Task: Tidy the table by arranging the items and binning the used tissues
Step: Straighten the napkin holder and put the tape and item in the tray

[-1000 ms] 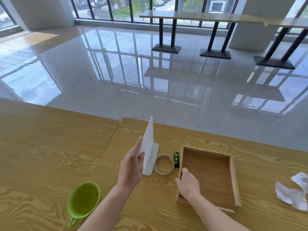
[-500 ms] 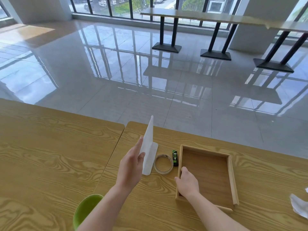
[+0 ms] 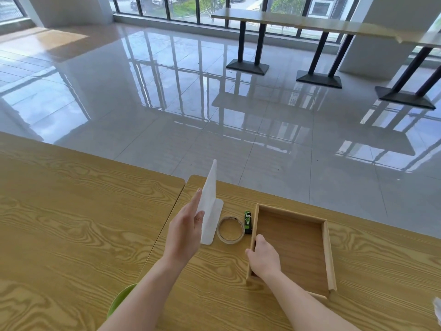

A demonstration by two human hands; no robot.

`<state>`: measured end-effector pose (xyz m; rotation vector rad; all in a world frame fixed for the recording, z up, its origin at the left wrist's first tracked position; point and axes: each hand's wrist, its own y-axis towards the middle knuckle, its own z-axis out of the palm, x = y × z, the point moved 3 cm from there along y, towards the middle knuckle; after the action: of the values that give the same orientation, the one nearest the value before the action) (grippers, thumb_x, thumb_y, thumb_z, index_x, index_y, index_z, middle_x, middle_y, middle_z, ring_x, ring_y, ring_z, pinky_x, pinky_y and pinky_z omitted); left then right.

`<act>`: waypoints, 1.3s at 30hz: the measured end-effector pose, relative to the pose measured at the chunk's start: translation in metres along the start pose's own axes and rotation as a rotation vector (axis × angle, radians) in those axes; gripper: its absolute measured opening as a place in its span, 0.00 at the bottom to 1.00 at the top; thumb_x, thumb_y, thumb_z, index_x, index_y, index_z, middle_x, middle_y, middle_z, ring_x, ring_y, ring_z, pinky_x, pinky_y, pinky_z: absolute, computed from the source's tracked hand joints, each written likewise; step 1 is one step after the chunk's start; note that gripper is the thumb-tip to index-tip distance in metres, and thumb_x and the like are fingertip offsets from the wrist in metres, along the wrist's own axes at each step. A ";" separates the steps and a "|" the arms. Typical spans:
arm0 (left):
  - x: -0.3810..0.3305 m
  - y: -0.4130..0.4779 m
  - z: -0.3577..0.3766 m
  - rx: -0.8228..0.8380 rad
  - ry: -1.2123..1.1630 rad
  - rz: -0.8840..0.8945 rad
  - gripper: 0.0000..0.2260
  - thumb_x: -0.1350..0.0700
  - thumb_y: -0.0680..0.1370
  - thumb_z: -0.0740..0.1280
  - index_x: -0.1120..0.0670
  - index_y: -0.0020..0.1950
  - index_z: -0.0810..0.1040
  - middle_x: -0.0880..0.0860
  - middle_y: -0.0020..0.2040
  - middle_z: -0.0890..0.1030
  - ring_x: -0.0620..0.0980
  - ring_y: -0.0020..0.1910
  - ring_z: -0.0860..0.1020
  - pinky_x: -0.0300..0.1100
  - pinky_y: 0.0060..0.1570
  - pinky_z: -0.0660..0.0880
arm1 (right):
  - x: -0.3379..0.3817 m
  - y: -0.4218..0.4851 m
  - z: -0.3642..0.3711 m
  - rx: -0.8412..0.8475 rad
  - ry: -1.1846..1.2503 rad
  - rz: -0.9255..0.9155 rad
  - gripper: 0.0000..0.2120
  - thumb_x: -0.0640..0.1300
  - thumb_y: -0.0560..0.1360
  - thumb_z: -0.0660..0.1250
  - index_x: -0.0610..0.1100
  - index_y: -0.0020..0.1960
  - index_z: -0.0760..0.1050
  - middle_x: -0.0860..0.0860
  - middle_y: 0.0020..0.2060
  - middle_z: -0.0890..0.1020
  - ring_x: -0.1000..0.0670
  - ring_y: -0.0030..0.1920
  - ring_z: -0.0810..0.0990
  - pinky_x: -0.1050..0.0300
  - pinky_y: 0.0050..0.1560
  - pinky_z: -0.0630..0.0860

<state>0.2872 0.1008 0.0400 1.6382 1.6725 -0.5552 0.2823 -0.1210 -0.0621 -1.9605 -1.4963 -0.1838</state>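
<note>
My left hand (image 3: 185, 231) holds a white L-shaped stand (image 3: 210, 206) upright by its tall panel; the stand's foot rests on the wooden table (image 3: 71, 223). Just right of it lies a clear tape roll (image 3: 230, 229), then a small green-and-black packet (image 3: 248, 222). My right hand (image 3: 263, 259) grips the near-left wall of an empty wooden tray (image 3: 327, 249). A corner of a crumpled white tissue (image 3: 438, 310) shows at the right edge.
A green cup (image 3: 120, 301) sits near the bottom edge, partly hidden by my left forearm. Two tables meet at a seam (image 3: 164, 225) under my left hand. Beyond the far edge is glossy tiled floor with other tables on black pedestals (image 3: 248, 65).
The view has shifted left and up, so the cup and tissue slid toward the frame edges. Both hands keep the same hold on the stand and the tray.
</note>
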 end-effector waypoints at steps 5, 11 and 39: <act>0.005 0.007 -0.001 -0.018 0.011 -0.006 0.27 0.59 0.81 0.63 0.46 0.78 0.59 0.48 0.67 0.76 0.44 0.61 0.76 0.28 0.53 0.66 | 0.008 0.009 0.001 0.000 -0.009 -0.012 0.07 0.46 0.79 0.63 0.44 0.49 0.67 0.50 0.40 0.77 0.48 0.41 0.77 0.54 0.39 0.72; 0.005 0.009 -0.005 -0.010 -0.008 -0.004 0.26 0.56 0.81 0.63 0.47 0.78 0.59 0.50 0.63 0.79 0.45 0.58 0.77 0.30 0.51 0.68 | 0.008 0.014 -0.001 0.025 0.012 -0.020 0.09 0.48 0.78 0.66 0.45 0.51 0.68 0.50 0.40 0.78 0.50 0.40 0.78 0.51 0.43 0.78; 0.009 0.010 -0.007 -0.302 -0.517 -0.221 0.14 0.52 0.82 0.61 0.49 0.67 0.76 0.34 0.58 0.79 0.30 0.60 0.74 0.27 0.56 0.70 | 0.248 0.075 -0.074 0.050 0.373 -0.311 0.21 0.41 0.82 0.60 0.45 0.74 0.65 0.40 0.66 0.72 0.41 0.54 0.79 0.51 0.41 0.84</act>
<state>0.2967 0.1132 0.0398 0.9939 1.4638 -0.7224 0.4534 0.0278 0.0838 -1.5393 -1.5233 -0.6054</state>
